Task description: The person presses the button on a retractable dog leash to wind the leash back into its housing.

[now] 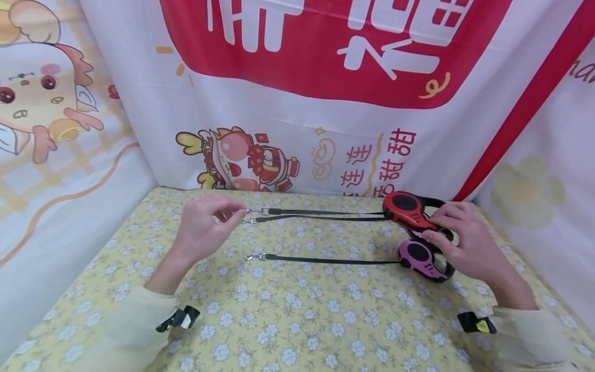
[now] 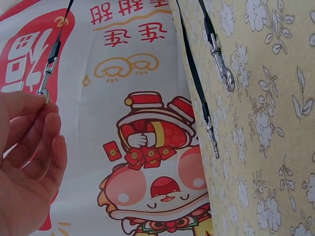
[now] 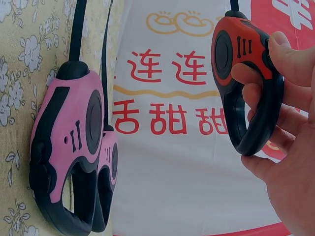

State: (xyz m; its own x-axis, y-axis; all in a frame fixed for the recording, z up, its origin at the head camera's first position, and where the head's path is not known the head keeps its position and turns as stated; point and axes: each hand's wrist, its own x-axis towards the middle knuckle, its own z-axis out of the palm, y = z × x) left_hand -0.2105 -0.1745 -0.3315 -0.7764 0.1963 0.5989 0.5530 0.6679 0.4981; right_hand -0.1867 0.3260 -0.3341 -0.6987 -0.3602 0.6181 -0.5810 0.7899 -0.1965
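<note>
My right hand (image 1: 467,245) grips the black handle loop of a red retractable dog leash (image 1: 403,207), held up off the table in the right wrist view. Between thumb and fingertips, my left hand (image 1: 204,227) pinches the metal clip (image 2: 47,81) at the far end of that leash. Its black strap (image 1: 325,212) runs nearly straight between the two hands. A pink retractable leash (image 3: 74,123) lies nearer me, its strap stretched left to a metal clip (image 1: 255,257). Behind it a second pink leash (image 3: 112,152) is partly hidden; its clip (image 2: 211,135) lies on the cloth.
A yellow floral cloth (image 1: 288,320) covers the table. Behind it hangs a white and red printed curtain (image 1: 297,113), close to the hands. Printed sheets (image 1: 69,196) also stand at the left and right sides. Small black devices (image 1: 178,319) are strapped at both wrists.
</note>
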